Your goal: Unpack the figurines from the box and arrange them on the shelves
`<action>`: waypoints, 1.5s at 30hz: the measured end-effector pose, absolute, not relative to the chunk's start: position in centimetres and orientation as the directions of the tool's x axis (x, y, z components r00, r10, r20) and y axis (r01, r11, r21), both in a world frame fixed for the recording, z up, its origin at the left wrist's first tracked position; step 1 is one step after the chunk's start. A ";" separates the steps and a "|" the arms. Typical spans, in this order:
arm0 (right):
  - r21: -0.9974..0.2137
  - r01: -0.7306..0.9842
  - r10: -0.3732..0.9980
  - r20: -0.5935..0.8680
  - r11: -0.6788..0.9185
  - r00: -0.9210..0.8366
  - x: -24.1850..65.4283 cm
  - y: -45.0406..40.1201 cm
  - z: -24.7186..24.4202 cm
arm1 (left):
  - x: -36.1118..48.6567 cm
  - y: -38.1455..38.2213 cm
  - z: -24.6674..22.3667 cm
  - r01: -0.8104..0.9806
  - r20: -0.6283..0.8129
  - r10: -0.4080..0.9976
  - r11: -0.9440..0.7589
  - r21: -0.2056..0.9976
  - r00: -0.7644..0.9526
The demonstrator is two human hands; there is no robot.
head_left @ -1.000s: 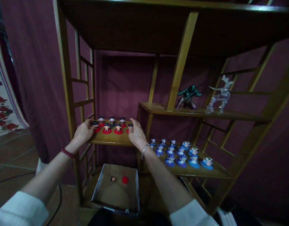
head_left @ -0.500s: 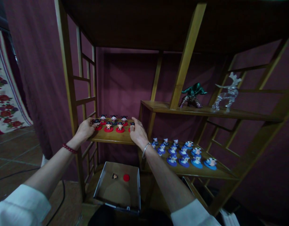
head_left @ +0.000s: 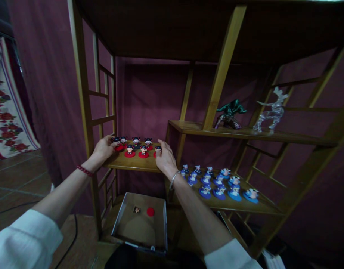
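Observation:
Several small black-haired figurines point(head_left: 129, 150) on round bases, most of them red, stand in two rows on the left wooden shelf point(head_left: 127, 163). My left hand point(head_left: 104, 149) is closed on a figurine point(head_left: 116, 141) at the shelf's left end, close beside the back row. At the right end of the front row, my right hand point(head_left: 166, 160) has its fingers around another figurine point(head_left: 158, 150), partly hidden by the hand. Below, an open cardboard box point(head_left: 140, 233) holds a loose figurine point(head_left: 136, 210) lying over and a red disc point(head_left: 150, 212).
Several purple and blue figurines point(head_left: 219, 191) fill a lower shelf point(head_left: 261, 205) at the right. Above them, a dark green crouching statuette point(head_left: 232, 114) and a clear deer figure point(head_left: 271, 114) stand on another shelf. A wooden upright point(head_left: 223, 67) rises in front.
My left hand has moved slightly back, and its figurine has shifted from the front row's left end toward the back row. My right hand stays at its figurine.

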State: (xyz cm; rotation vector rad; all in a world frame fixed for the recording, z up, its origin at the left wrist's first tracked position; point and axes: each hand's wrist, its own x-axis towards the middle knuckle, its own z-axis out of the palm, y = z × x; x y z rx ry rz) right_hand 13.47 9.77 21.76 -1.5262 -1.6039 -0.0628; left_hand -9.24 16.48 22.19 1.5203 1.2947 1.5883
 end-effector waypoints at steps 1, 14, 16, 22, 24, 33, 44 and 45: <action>-0.525 0.814 0.770 0.616 0.247 0.164 13.4 9.8 21.7 | -9.1 16.4 22.5 0.236 0.417 0.894 -0.375 0.897 -0.163; -0.477 0.805 0.671 0.729 0.353 0.137 13.9 10.1 21.3 | -5.2 15.8 27.2 0.186 0.501 0.863 -0.483 0.856 -0.067; -0.454 0.812 0.654 0.746 0.366 0.122 14.0 10.3 21.1 | -4.2 15.9 27.7 0.185 0.525 0.851 -0.512 0.839 -0.026; -0.388 0.827 0.591 0.802 0.407 0.086 14.2 10.5 21.2 | -1.2 16.5 28.6 0.185 0.601 0.794 -0.606 0.773 0.090; -0.359 0.826 0.558 0.827 0.434 0.066 14.3 10.7 21.6 | -0.4 17.0 28.5 0.197 0.622 0.773 -0.634 0.748 0.122; -0.265 0.845 0.493 0.870 0.465 0.002 14.9 13.0 25.0 | 1.7 17.5 28.1 0.166 0.577 0.793 -0.607 0.777 0.198; -0.314 0.853 0.654 0.756 0.416 -0.041 14.3 14.6 27.6 | 2.4 17.3 28.2 0.131 0.574 0.773 -0.620 0.773 0.269; -0.320 0.860 0.670 0.741 0.399 -0.035 14.1 14.4 27.7 | 2.4 17.1 28.3 0.138 0.572 0.776 -0.618 0.774 0.267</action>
